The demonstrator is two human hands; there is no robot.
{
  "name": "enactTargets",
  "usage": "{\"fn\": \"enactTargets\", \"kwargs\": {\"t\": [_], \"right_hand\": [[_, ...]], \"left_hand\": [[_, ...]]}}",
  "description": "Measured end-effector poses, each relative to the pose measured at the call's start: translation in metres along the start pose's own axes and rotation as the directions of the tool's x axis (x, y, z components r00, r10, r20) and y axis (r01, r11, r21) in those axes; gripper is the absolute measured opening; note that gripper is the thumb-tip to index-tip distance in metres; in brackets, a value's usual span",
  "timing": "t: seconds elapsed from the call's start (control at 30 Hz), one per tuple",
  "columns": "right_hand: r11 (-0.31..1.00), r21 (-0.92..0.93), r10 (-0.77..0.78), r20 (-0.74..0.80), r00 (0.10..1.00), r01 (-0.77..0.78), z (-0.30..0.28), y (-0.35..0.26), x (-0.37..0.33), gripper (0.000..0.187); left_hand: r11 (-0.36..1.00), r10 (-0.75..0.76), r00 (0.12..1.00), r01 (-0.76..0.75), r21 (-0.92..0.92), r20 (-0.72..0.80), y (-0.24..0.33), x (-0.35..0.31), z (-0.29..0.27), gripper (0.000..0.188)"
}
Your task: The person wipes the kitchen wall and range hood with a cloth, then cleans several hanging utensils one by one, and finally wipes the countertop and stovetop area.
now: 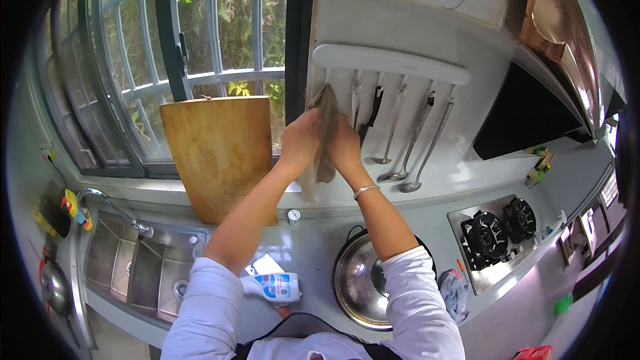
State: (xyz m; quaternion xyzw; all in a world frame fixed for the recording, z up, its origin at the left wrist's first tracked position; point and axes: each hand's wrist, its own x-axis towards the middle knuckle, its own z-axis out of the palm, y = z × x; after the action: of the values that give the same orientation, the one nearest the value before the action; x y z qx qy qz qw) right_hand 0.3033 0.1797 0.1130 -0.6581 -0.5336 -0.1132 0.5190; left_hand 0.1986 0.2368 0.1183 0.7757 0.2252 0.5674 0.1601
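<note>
Both my arms stretch up toward the wall beside the window. My left hand (299, 137) and my right hand (344, 143) are closed on a grey-brown cloth (325, 117) from its two sides. The cloth's top sits at the left end of a white hook rack (393, 61); whether it hangs on a hook cannot be made out. Its lower end dangles below my hands. Just right of my right hand hang a knife with a black handle (375, 107) and several metal utensils, among them a ladle (399, 175).
A wooden cutting board (220, 153) leans against the window. Below are a double sink (140, 260), a white spray bottle (277, 287), a lidded pan (353, 280), a grey rag (454, 295) and a gas stove (477, 263). A range hood (533, 110) juts out at right.
</note>
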Motion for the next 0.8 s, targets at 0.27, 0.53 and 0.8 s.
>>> {"fn": "enactTargets", "kwargs": {"t": [0.27,0.53,0.8], "right_hand": [[0.992,-0.015,-0.127,-0.069,0.989,0.127,-0.017,-0.023,0.037,0.021],[0.962,0.187,-0.164,-0.177,0.970,0.197,-0.021,0.002,-0.015,0.025],[0.864,-0.476,-0.138,0.094,0.986,0.166,-0.037,-0.041,0.033,0.021]], "left_hand": [[0.963,-0.269,0.922,0.253,0.092,0.278,-0.033,-0.048,-0.003,0.025],[0.930,-0.108,0.982,0.044,-0.366,-0.156,0.000,0.012,-0.056,0.030],[0.934,0.206,0.976,-0.218,0.283,0.070,-0.001,0.037,-0.038,0.037]]}}
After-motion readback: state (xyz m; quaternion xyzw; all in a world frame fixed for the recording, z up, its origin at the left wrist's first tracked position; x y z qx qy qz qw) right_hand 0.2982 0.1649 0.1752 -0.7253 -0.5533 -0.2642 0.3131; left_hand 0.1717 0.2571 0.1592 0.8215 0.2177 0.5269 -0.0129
